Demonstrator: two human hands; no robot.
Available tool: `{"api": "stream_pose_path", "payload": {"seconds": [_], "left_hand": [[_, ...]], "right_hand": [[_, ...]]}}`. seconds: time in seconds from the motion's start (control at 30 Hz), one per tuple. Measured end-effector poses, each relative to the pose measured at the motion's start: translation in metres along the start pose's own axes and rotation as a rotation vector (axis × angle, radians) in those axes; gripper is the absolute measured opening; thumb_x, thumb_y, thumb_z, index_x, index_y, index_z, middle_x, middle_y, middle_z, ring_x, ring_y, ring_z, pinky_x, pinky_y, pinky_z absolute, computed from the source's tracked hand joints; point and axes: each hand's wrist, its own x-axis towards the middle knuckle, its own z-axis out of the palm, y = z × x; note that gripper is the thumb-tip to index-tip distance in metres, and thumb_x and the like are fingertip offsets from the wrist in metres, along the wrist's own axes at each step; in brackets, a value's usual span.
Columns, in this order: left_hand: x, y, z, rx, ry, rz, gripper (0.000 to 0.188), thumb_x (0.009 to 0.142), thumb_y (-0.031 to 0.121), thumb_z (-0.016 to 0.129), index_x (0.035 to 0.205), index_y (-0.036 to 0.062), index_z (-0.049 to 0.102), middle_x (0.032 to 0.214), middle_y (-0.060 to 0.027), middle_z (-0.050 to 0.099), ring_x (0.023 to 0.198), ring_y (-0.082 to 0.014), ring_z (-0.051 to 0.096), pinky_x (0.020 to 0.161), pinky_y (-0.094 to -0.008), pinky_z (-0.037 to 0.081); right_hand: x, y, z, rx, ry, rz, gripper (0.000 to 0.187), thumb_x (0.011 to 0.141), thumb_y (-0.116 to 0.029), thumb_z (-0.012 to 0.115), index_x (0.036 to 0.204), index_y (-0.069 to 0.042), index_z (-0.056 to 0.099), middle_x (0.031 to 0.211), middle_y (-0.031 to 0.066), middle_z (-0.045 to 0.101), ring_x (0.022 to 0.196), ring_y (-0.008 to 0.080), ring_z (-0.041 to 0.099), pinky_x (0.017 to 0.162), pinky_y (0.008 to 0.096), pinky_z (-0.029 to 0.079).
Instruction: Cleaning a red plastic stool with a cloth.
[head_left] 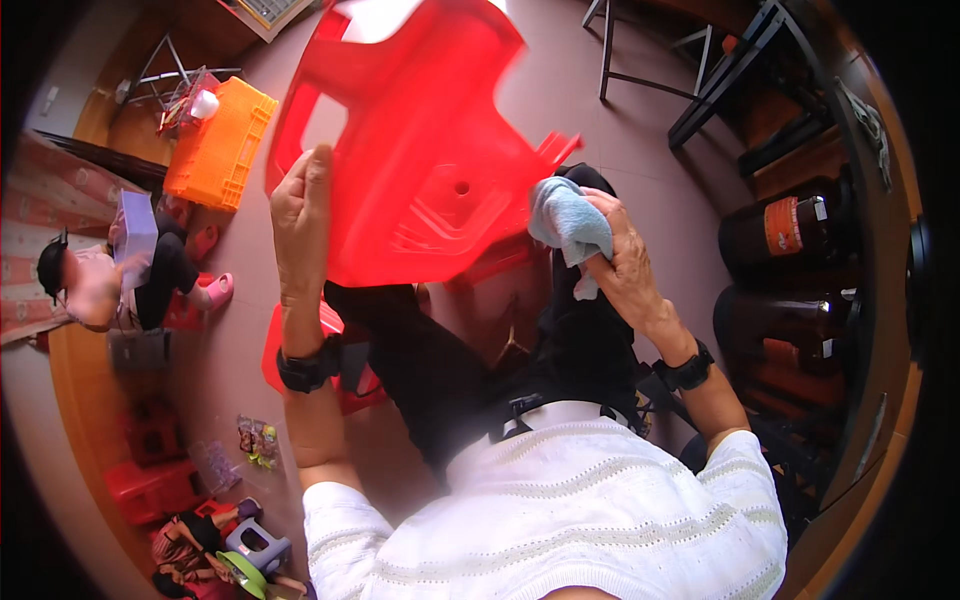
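Note:
A red plastic stool (440, 150) is raised and tilted in front of my lap, with its slotted, holed seat facing me at the lower part. My left hand (303, 210) is closed on its left edge, thumb pointing up. In my right hand (625, 255) a light blue cloth (572, 220) is bunched, close by the stool's right edge. Whether the cloth touches the stool I cannot tell. The upper part of the stool is smeared by motion. Under my legs, part of another red plastic seat (358, 385) shows.
An orange crate (222, 143) stands at the far left. Near it a seated person holds a clear plastic box (135, 235). Large dark jars (785, 228) line the right side, below a folding-leg table (715, 90). Another person sits at lower left beside a green basin (240, 572).

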Motion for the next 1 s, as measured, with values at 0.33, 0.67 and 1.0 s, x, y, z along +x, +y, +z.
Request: {"api": "stream_pose_path", "payload": {"seconds": [0.33, 0.67, 1.0], "left_hand": [[0.005, 0.008, -0.017, 0.737, -0.417, 0.779, 0.016, 0.085, 0.013, 0.063, 0.076, 0.0014, 0.057, 0.062, -0.0113, 0.053, 0.053, -0.027, 0.049, 0.055, -0.0346, 0.039], [0.001, -0.02, -0.007, 0.523, -0.684, 0.758, 0.013, 0.082, 0.008, 0.062, 0.073, -0.0006, 0.057, 0.066, -0.0109, 0.056, 0.059, -0.0262, 0.053, 0.061, -0.0341, 0.041], [-0.002, -0.03, -0.006, 0.551, -0.653, 0.578, 0.018, 0.08, 0.009, 0.057, 0.064, 0.0024, 0.051, 0.055, -0.0086, 0.043, 0.049, -0.024, 0.037, 0.054, -0.0333, 0.031]], "right_hand": [[-0.01, 0.037, 0.008, 0.049, -0.106, 0.281, 0.041, 0.083, -0.007, 0.05, 0.123, -0.005, 0.042, 0.116, 0.0188, 0.053, 0.107, 0.0397, 0.054, 0.094, 0.0434, 0.042], [0.021, 0.06, 0.015, -0.116, -0.158, 0.072, 0.051, 0.08, -0.003, 0.051, 0.128, -0.008, 0.035, 0.114, 0.0204, 0.054, 0.105, 0.042, 0.052, 0.09, 0.0453, 0.043], [0.14, 0.045, 0.111, -0.461, -0.108, -0.281, 0.047, 0.079, -0.003, 0.061, 0.124, -0.01, 0.047, 0.115, 0.0118, 0.056, 0.11, 0.0289, 0.05, 0.086, 0.0413, 0.047]]}}
